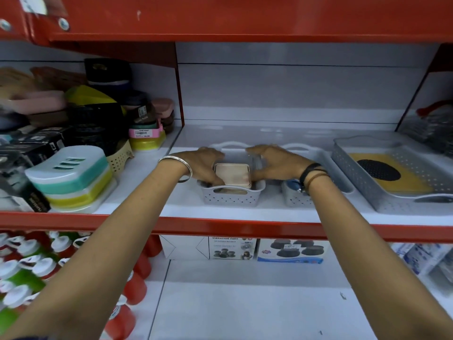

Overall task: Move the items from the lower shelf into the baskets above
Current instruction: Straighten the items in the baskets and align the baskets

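A small white perforated basket stands on the upper shelf at centre. A beige square box sits inside it, lid up. My left hand rests on the box's left side, reaching into the basket. My right hand touches the box's right side, fingers curled at its edge. A second white basket stands just to the right, partly hidden by my right wrist, with something blue inside. On the lower shelf stand a vibration pads box and a blue box.
A large grey tray with a yellow and black item lies at right. Stacked soap dishes and boxes crowd the left of the upper shelf. Red and green bottles fill the lower left. The red shelf edge crosses the middle.
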The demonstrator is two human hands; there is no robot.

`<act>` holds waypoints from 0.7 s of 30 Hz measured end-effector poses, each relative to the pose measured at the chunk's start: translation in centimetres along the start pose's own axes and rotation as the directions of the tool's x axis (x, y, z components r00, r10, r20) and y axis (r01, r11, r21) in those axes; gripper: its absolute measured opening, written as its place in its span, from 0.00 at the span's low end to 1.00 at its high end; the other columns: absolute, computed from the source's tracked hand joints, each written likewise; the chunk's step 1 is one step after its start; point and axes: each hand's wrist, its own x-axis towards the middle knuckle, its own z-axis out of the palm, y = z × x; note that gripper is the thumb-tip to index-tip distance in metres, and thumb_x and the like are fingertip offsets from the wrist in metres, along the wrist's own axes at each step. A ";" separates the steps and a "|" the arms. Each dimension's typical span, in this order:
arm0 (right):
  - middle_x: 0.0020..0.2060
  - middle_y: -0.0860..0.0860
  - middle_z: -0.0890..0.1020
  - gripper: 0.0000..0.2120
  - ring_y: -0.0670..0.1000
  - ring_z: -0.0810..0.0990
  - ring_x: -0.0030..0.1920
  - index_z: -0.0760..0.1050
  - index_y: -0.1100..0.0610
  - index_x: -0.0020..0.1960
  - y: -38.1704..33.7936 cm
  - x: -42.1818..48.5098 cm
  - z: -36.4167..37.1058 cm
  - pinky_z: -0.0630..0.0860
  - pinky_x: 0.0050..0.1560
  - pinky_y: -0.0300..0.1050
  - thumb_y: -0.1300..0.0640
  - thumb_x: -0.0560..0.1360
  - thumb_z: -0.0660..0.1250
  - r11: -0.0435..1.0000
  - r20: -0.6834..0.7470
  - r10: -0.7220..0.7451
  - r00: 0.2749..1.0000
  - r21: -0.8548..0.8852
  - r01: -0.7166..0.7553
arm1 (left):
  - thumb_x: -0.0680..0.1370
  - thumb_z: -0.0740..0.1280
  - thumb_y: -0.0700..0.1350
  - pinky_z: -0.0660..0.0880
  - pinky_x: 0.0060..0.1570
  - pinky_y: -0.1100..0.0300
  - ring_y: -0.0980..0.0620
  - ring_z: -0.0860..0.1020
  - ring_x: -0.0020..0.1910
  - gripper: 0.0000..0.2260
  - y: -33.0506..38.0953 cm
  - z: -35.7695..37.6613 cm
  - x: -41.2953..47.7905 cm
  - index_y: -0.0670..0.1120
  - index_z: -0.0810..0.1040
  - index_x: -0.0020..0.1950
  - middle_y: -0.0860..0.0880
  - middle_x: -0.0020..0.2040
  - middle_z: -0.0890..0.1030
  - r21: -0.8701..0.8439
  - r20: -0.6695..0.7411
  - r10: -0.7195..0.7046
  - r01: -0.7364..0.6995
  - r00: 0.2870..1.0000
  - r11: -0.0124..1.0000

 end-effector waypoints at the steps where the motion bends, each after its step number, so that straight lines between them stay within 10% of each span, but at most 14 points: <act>1: 0.70 0.52 0.70 0.33 0.54 0.68 0.69 0.65 0.52 0.70 0.3 -1.0 -0.6 0.65 0.69 0.49 0.40 0.70 0.68 0.999 -0.075 0.015 0.997 0.035 -0.013 | 0.68 0.70 0.57 0.66 0.69 0.49 0.46 0.63 0.72 0.35 0.2 -0.1 -0.5 0.49 0.63 0.72 0.47 0.73 0.66 -0.021 -0.038 -0.003 0.002 0.999 1.000; 5: 0.48 0.55 0.80 0.15 0.55 0.77 0.48 0.75 0.57 0.48 1.4 -6.0 -2.8 0.71 0.47 0.45 0.44 0.75 0.63 0.980 -0.170 0.200 0.965 0.035 -0.197 | 0.78 0.61 0.52 0.72 0.60 0.53 0.48 0.74 0.60 0.18 2.8 -0.3 -3.4 0.48 0.71 0.66 0.48 0.62 0.76 -0.142 -0.085 0.077 -0.088 0.993 0.986; 8: 0.48 0.56 0.79 0.20 0.56 0.76 0.47 0.77 0.60 0.49 2.0 -9.5 -3.1 0.72 0.51 0.47 0.43 0.77 0.60 0.965 0.033 0.259 0.965 -0.054 -0.257 | 0.80 0.55 0.55 0.71 0.44 0.57 0.50 0.75 0.44 0.16 5.7 0.7 -5.0 0.46 0.76 0.49 0.50 0.43 0.78 -0.129 0.040 0.087 -0.081 0.995 0.988; 10: 0.45 0.53 0.79 0.16 0.55 0.77 0.48 0.78 0.56 0.43 2.8 -10.3 -2.5 0.73 0.53 0.48 0.44 0.76 0.61 0.972 0.104 0.231 0.967 -0.056 -0.227 | 0.81 0.54 0.54 0.72 0.52 0.53 0.47 0.76 0.50 0.17 6.3 1.1 -5.2 0.44 0.77 0.52 0.47 0.49 0.80 -0.093 0.057 0.058 -0.052 0.997 0.994; 14: 0.40 0.50 0.82 0.11 0.48 0.77 0.42 0.77 0.52 0.39 4.0 -10.5 -1.1 0.69 0.45 0.40 0.57 0.78 0.61 0.983 -0.014 0.182 0.983 0.023 -0.182 | 0.81 0.55 0.47 0.69 0.59 0.56 0.45 0.74 0.61 0.15 7.4 1.0 -6.3 0.42 0.76 0.61 0.44 0.63 0.78 -0.075 0.049 -0.012 0.015 0.999 0.997; 21: 0.52 0.55 0.81 0.09 0.55 0.77 0.55 0.83 0.57 0.48 3.9 -13.8 -0.2 0.71 0.60 0.47 0.57 0.76 0.64 0.995 -0.099 0.093 0.991 0.055 -0.088 | 0.81 0.57 0.46 0.66 0.47 0.58 0.47 0.73 0.46 0.11 9.0 1.5 -9.0 0.44 0.76 0.45 0.46 0.44 0.76 -0.042 0.064 -0.029 0.032 0.998 0.999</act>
